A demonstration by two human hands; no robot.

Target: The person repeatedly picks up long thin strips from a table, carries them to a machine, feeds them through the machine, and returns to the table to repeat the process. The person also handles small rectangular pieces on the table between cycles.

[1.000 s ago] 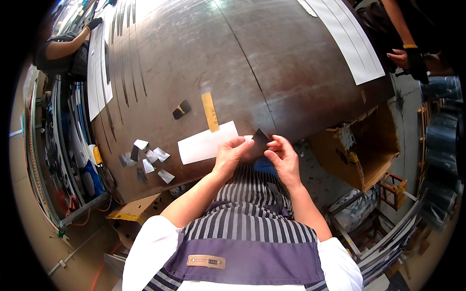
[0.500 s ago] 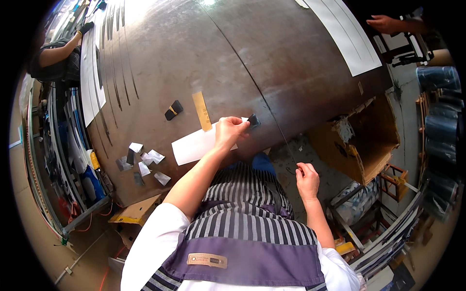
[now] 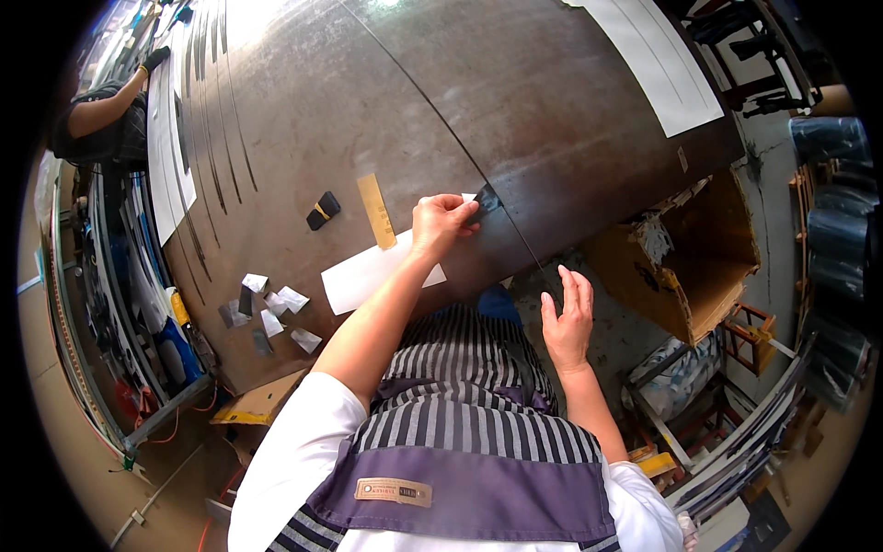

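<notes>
My left hand (image 3: 443, 224) is closed in a pinch on a small dark sheet piece (image 3: 489, 198) with a white patch at its edge. That piece lies against a long thin dark strip (image 3: 440, 118) running across the brown table. Off the table's near edge, my right hand (image 3: 570, 322) is open, fingers spread, close to the strip's near end. Under my left forearm lies a white rectangular sheet (image 3: 354, 279). A yellow-brown flat strip (image 3: 374, 212) touches its far edge, and a black block with a yellow band (image 3: 323, 211) sits left of that.
Several small silvery and dark pieces (image 3: 272, 322) lie at the table's near left. A long white sheet (image 3: 658, 74) covers the far right. An open cardboard box (image 3: 685, 267) stands right of the table. At far left, a co-worker's gloved hand (image 3: 158, 59) is beside more strips.
My right hand has let go of the strip's near end and opened. My left hand has moved slightly away from me with the dark piece. A hand at the far right has left view.
</notes>
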